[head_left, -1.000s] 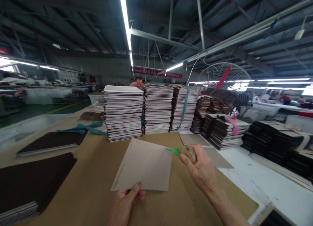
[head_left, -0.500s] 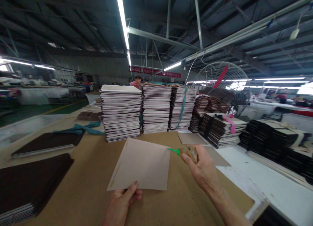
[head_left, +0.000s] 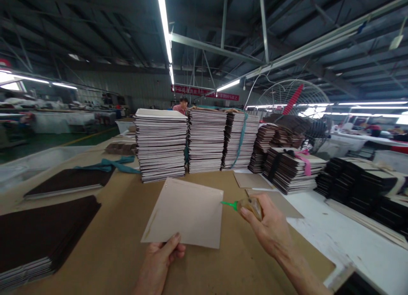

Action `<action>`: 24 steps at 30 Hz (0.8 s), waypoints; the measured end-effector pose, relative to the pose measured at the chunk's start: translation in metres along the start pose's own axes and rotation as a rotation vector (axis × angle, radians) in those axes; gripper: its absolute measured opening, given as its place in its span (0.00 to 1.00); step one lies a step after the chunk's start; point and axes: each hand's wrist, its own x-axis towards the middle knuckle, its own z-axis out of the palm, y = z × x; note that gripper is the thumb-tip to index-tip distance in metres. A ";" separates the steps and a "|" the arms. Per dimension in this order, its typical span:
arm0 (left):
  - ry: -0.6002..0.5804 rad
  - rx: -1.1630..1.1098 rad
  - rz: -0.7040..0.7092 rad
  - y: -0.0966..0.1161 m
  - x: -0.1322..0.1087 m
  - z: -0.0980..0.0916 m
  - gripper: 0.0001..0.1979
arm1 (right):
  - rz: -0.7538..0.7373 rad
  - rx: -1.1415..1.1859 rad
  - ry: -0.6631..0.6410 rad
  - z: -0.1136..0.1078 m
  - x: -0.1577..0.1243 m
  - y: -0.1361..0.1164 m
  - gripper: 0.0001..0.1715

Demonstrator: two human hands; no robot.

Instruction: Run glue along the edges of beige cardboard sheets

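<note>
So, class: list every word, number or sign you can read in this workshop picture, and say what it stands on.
Red banner under the roof at the back: white characters, too small and blurred to read.
Beige sheet in the left hand: no print shows.
Glue bottle in the right hand: no readable label.

Left hand pinching bottom edge of beige card sheet above brown counter, right hand gripping glue bottle, green nozzle at sheet's right edge, tall card stacks behind, dark sheets left
</note>
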 end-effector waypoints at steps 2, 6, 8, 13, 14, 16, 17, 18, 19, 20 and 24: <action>-0.006 -0.005 -0.001 0.001 0.000 0.001 0.20 | 0.009 -0.007 0.006 -0.001 0.000 -0.001 0.15; -0.003 -0.010 0.000 0.000 0.000 0.000 0.20 | 0.009 -0.005 0.004 -0.001 0.002 -0.002 0.16; -0.002 -0.008 -0.008 0.000 0.000 -0.001 0.19 | 0.015 0.002 -0.041 -0.001 0.001 -0.002 0.15; -0.007 -0.017 -0.015 0.001 -0.001 -0.001 0.19 | 0.005 0.008 -0.016 0.000 -0.002 0.002 0.14; -0.004 -0.020 -0.014 0.001 -0.001 -0.001 0.19 | -0.001 0.005 0.002 0.000 -0.001 0.002 0.14; 0.003 -0.025 -0.016 0.002 -0.001 0.000 0.19 | -0.006 0.000 0.006 0.000 0.000 0.002 0.14; 0.007 -0.028 -0.017 0.002 -0.001 0.000 0.19 | -0.005 0.000 -0.008 0.000 0.000 0.002 0.14; 0.011 -0.032 -0.016 0.002 -0.001 0.000 0.19 | -0.002 0.003 -0.028 0.001 -0.001 0.002 0.14; 0.014 -0.037 -0.014 0.002 -0.001 0.001 0.19 | 0.005 0.009 -0.047 0.001 -0.002 0.002 0.13; 0.014 -0.042 -0.010 0.002 -0.001 0.001 0.19 | 0.012 0.016 -0.057 0.001 -0.003 0.002 0.13; 0.004 -0.047 0.003 0.003 -0.002 0.001 0.18 | 0.023 0.035 -0.043 0.000 -0.007 0.000 0.14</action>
